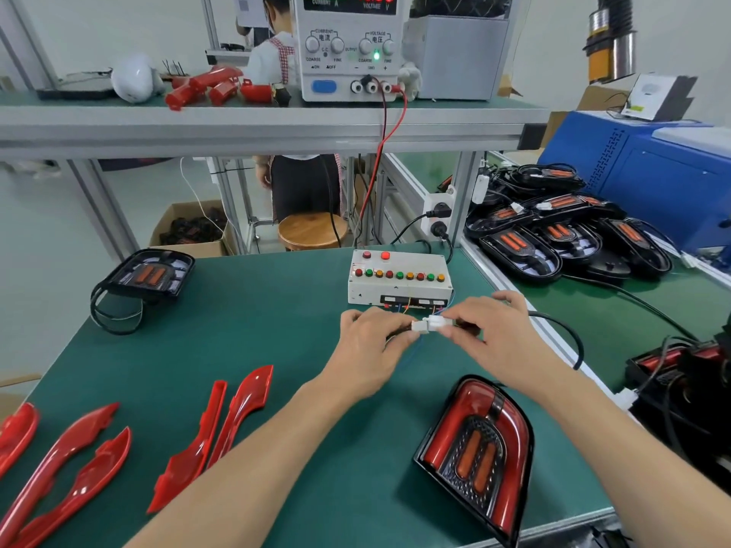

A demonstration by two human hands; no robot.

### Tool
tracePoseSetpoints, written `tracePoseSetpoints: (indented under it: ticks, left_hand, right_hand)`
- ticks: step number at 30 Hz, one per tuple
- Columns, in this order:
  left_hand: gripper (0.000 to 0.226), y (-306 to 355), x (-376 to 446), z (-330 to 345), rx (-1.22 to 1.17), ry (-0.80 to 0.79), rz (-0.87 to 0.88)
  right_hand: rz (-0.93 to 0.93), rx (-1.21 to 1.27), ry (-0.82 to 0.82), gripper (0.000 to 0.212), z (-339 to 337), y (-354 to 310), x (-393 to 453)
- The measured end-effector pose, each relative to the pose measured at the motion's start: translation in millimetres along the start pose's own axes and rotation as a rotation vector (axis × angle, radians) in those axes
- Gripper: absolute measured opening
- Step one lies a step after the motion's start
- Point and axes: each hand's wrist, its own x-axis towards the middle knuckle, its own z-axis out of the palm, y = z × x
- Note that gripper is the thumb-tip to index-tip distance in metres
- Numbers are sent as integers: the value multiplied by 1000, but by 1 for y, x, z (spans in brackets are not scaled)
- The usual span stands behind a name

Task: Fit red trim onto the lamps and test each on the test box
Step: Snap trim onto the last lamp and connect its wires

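Note:
A lamp with red trim fitted [480, 448] lies on the green mat at the front right, its black cable looping off to the right. Just in front of the white test box [399, 278], my left hand [372, 346] pinches one white connector [420, 327] and my right hand [498, 334] pinches the mating white connector [435, 321]; the two plugs meet end to end. Several loose red trim pieces [221, 433] lie at the front left. A lamp without trim [148, 275] sits at the far left of the mat.
A pile of untrimmed black lamps [561, 227] lies on the right bench beside a blue machine [648, 172]. A power supply [350, 45] reading 12 V stands on the shelf above, with red parts [205, 87] to its left. Another person stands behind the bench.

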Motion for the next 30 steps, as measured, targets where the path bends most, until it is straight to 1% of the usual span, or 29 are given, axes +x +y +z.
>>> tracePoseSetpoints:
  ticks: [4, 9, 11, 14, 17, 21, 24, 27, 30]
  left_hand:
    - [19, -4, -2, -1, 53, 8, 13]
    - [23, -4, 0, -4, 74, -11, 31]
    - [23, -5, -1, -6, 78, 5, 53]
    - [23, -3, -2, -7, 77, 25, 97]
    - [23, -1, -3, -7, 97, 24, 127]
    - [20, -1, -3, -8, 133, 1, 181]
    - [19, -2, 0, -11, 198, -13, 227]
    - [19, -2, 2, -13, 207, -32, 270]
    - [14, -3, 3, -13, 203, -29, 317]
  right_hand:
    - [-85, -53, 23, 2, 0, -3, -1]
    - [-141, -128, 61, 6, -1, -9, 0]
    - [-154, -138, 77, 7, -1, -9, -1]
    - [-139, -133, 72, 16, 3, -10, -2]
    - [-162, -144, 61, 5, 7, -9, -2]
    - [-181, -142, 84, 3, 10, -6, -2]
    - [-206, -151, 82, 7, 11, -7, -4]
    - [-220, -150, 88, 8, 12, -7, -5]
    - [-225, -172, 97, 17, 13, -11, -5]
